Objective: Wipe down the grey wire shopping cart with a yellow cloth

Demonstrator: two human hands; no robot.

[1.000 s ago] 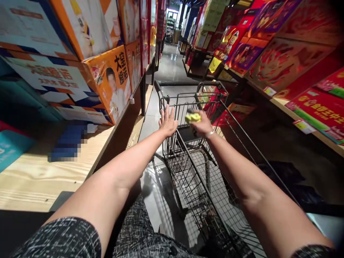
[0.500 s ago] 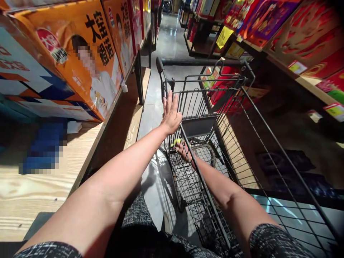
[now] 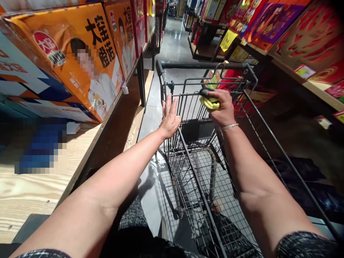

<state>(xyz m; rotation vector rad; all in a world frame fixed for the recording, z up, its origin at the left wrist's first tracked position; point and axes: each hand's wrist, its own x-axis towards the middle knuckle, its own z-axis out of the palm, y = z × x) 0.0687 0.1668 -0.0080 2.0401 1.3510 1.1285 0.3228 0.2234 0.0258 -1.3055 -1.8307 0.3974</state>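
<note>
A black wire shopping cart [image 3: 188, 157] stands in front of me, its push handle [image 3: 196, 65] at the far end. My left hand [image 3: 171, 120] rests on the cart's left top rail near the handle end, fingers outstretched, with nothing in it. My right hand [image 3: 224, 107] is closed around a crumpled yellow cloth [image 3: 211, 103] above the cart's folding panel. Something dark shows at the cloth's upper edge; whether it belongs to the cloth I cannot tell. The right wrist wears a thin bracelet.
On the left, a wooden shelf [image 3: 32, 190] carries large orange cartons [image 3: 80, 64]. Red and purple gift boxes [image 3: 279, 21] line the right shelf, close beside the cart. A tiled aisle [image 3: 174, 36] runs away beyond the handle.
My right hand has risen from low at the cart's left side to above its far end, with the yellow cloth in it. My left hand has stayed on the rail.
</note>
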